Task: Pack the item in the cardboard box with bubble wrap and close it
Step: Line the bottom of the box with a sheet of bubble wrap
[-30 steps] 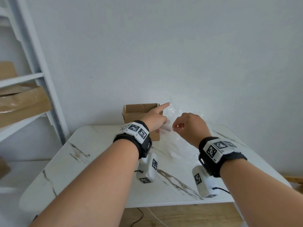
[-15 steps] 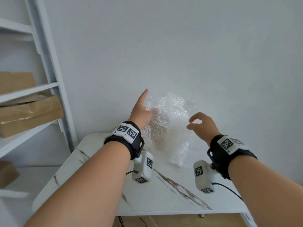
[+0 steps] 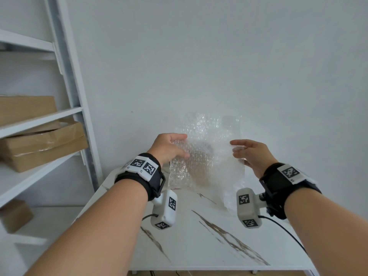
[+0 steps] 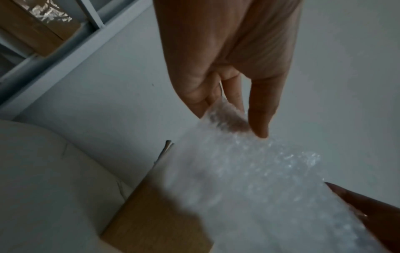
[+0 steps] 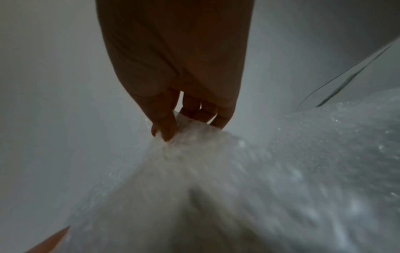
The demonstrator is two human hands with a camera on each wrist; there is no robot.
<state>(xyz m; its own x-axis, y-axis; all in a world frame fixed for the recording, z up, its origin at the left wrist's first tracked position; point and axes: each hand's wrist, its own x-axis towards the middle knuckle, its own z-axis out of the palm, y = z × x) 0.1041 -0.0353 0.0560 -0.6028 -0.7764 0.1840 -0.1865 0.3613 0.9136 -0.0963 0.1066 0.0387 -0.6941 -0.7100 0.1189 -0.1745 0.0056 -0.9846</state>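
Head: both hands (image 3: pixel 209 152) pinch wrap (image 3: pixel 207 156).

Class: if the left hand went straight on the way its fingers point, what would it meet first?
The left hand already pinches the bubble wrap; past that, probably the white wall, though depth is unclear.

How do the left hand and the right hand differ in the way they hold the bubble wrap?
The left hand grips the bubble wrap at its left edge, in front of the cardboard box; the right hand pinches the right edge, clear of the box. Both hold the sheet up above the table.
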